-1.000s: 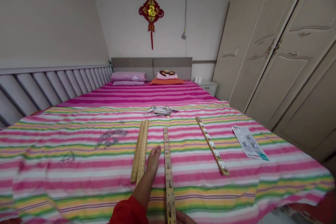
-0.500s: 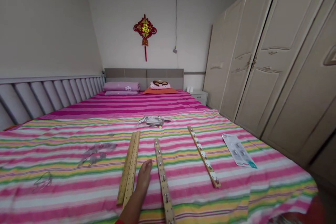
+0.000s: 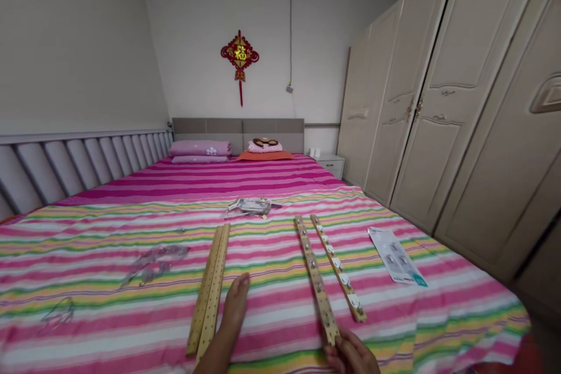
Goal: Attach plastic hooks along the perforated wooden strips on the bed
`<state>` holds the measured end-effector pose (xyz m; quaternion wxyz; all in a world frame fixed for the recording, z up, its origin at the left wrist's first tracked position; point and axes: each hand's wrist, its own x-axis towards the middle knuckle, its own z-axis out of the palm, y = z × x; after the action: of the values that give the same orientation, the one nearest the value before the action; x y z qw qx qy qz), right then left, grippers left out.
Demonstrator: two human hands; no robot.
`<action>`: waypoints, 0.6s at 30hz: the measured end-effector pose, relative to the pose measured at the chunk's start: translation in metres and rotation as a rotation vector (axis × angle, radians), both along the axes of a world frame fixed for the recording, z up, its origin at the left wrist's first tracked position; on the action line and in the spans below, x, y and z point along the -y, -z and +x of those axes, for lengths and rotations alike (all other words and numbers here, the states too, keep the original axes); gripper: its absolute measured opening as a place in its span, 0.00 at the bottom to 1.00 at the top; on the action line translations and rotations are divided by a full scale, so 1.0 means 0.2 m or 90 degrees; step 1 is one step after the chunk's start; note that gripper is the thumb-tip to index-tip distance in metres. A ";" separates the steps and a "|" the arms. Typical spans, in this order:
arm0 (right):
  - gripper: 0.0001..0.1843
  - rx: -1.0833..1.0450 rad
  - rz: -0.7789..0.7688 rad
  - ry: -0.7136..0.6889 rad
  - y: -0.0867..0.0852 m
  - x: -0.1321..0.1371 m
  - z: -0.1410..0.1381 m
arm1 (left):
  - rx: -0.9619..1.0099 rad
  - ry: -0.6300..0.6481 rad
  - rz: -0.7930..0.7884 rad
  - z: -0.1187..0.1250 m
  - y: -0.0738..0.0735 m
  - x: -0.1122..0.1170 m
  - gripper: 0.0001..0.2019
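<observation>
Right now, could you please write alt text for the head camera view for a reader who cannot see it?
A person's right hand grips the near end of a long wooden strip studded with metal fittings, beside a similar wooden strip with white knobs, on a pink, green and yellow striped bedspread. The left hand lies flat by a pair of plain wooden strips.

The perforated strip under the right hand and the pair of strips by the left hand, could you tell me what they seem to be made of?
The perforated strip, held at its near end by the right hand, looks like light unfinished wood: matt tan, with shiny, probably metal, fittings in its holes. The paired strips beside the left hand show the same pale matt tan, likely wood too.
</observation>
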<state>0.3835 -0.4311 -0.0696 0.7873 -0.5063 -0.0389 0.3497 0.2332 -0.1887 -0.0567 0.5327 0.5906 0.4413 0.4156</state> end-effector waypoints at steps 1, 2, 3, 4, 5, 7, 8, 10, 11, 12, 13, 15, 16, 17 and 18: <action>0.26 0.005 0.004 0.003 -0.02 -0.01 0.02 | 0.005 -0.002 0.001 0.00 0.01 0.00 0.10; 0.26 0.008 0.008 0.001 -0.03 -0.01 0.04 | 0.010 -0.004 0.003 0.00 0.01 -0.01 0.09; 0.26 0.009 0.013 -0.002 -0.04 -0.02 0.05 | 0.012 -0.007 0.003 0.00 0.01 -0.01 0.09; 0.25 0.008 0.016 -0.005 -0.05 -0.02 0.06 | 0.013 -0.009 0.003 0.00 0.01 0.00 0.10; 0.25 0.006 0.018 -0.006 -0.05 -0.02 0.07 | 0.011 -0.009 0.003 0.00 0.01 0.00 0.10; 0.24 0.000 0.021 -0.001 -0.05 -0.03 0.07 | 0.004 -0.006 0.003 0.01 -0.01 0.02 0.12; 0.24 -0.002 0.023 0.004 -0.05 -0.03 0.08 | 0.001 -0.005 0.003 0.01 -0.02 0.02 0.12; 0.23 -0.007 0.027 0.009 -0.05 -0.04 0.08 | -0.004 -0.005 0.006 0.01 -0.04 0.04 0.13; 0.24 -0.010 0.032 0.012 -0.05 -0.04 0.08 | -0.004 -0.007 0.006 0.01 -0.04 0.04 0.13; 0.24 -0.015 0.038 0.018 -0.06 -0.04 0.09 | -0.005 -0.010 0.006 0.01 -0.05 0.05 0.13; 0.24 -0.022 0.045 0.025 -0.06 -0.04 0.09 | -0.005 -0.010 0.005 0.02 -0.05 0.05 0.13; 0.24 -0.035 0.057 0.041 -0.06 -0.04 0.10 | -0.005 -0.011 0.005 0.02 -0.04 0.04 0.13; 0.24 -0.041 0.061 0.050 -0.06 -0.04 0.11 | -0.006 -0.012 0.004 0.02 -0.04 0.04 0.13; 0.23 -0.046 0.063 0.057 -0.06 -0.04 0.11 | -0.007 -0.013 0.003 0.02 -0.03 0.04 0.12; 0.23 -0.049 0.064 0.067 -0.06 -0.03 0.11 | -0.007 -0.014 0.002 0.02 -0.02 0.03 0.12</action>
<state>0.4063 -0.4245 -0.0574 0.8298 -0.4538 0.0007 0.3249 0.2368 -0.1947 -0.0523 0.5246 0.5890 0.4499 0.4190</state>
